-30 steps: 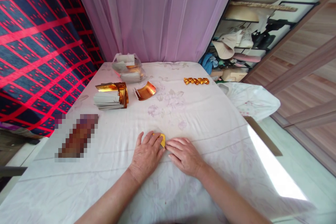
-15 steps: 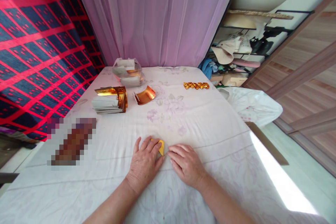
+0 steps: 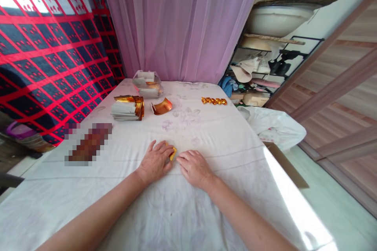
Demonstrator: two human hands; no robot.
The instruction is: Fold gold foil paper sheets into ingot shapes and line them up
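Under the fingers of my left hand point(image 3: 156, 160) lies a small piece of folded gold paper point(image 3: 173, 154), yellow on the part that shows. Those fingers are spread and rest flat over it, pressing it to the tablecloth. The rest of the piece is hidden beneath the hand. Just right of the paper, my right hand point(image 3: 194, 168) rests on the cloth with its fingers stretched out side by side. I see nothing held in it. Its fingertips are close to the paper's right edge, with a narrow gap between.
On the patterned tablecloth point(image 3: 182, 211) stand a stack of gold-and-white paper sheets point(image 3: 128, 110), a few curved gold sheets point(image 3: 161, 106) and a clear plastic bag point(image 3: 147, 84) of more paper. A row of folded gold pieces point(image 3: 214, 101) lies back right. A white bag point(image 3: 273, 125) is beside the table.
The whole view has shifted, showing more of my forearms and the shelf. Both hands keep nearly the same pose around the gold paper.
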